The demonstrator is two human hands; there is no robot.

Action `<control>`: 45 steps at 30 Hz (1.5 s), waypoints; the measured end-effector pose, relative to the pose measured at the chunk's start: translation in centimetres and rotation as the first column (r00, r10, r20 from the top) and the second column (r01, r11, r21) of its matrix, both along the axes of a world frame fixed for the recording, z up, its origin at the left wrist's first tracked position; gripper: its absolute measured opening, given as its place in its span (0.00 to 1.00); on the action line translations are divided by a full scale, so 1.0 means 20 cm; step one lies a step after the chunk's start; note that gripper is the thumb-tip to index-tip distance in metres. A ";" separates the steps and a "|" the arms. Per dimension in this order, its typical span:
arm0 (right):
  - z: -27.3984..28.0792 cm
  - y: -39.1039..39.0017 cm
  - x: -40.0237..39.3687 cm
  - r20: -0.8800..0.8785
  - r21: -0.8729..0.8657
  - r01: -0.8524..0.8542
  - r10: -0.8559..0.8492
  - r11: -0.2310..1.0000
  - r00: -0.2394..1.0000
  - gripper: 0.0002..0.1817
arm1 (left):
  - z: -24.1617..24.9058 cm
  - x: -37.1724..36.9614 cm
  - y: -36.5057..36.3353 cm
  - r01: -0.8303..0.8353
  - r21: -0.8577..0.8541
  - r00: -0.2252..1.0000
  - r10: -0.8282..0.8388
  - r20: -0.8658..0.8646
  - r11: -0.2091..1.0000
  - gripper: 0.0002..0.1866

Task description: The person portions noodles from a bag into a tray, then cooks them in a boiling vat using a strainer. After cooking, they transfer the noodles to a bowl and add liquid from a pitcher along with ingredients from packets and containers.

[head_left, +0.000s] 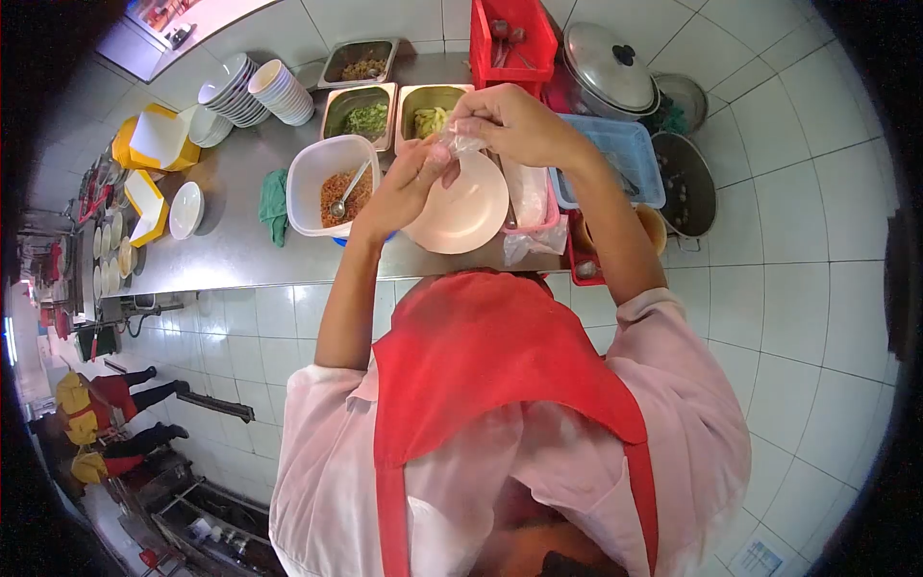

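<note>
My left hand (413, 188) and my right hand (514, 125) meet above a large pale plate (461, 219). Between them is a small piece of clear plastic, like a thin bag (467, 142), pinched in the fingers of both. Left of my left hand stands a white tub (306, 197) of reddish-brown crumbly food (338, 192) with a metal spoon (351, 192) in it. Just behind the hands is a steel pan of yellow pieces (432, 120). A pink tray (534, 207) holding white plastic lies right of the plate.
Steel pans hold chopped greens (367, 120) and brownish food (363, 69). Stacked bowls (281, 93), a green cloth (274, 205) and a white dish (187, 210) are to the left. A lidded pot (608, 67), blue basket (611, 159) and red bin (514, 43) stand right. People (101, 413) are far left.
</note>
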State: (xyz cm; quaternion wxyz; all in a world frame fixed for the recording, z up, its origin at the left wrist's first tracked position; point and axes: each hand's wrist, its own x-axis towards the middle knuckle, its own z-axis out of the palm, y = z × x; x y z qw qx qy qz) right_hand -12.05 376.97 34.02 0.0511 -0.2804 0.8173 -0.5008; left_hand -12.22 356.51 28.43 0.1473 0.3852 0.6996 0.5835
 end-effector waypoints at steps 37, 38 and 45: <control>-0.30 -0.14 0.26 -0.577 0.556 0.349 0.047 0.754 0.815 0.12 | -0.30 0.08 0.08 -0.277 -0.141 0.887 0.197 -0.417 0.950 0.04; -0.34 -0.13 0.26 -0.578 0.557 0.343 0.057 0.757 0.814 0.12 | -0.31 0.09 0.08 -0.287 -0.139 0.885 0.206 -0.418 0.948 0.04; -0.41 -0.08 0.21 -0.052 0.530 0.123 -0.113 0.839 0.992 0.10 | -0.37 0.12 0.11 -0.314 -0.248 0.847 0.152 -0.510 0.917 0.07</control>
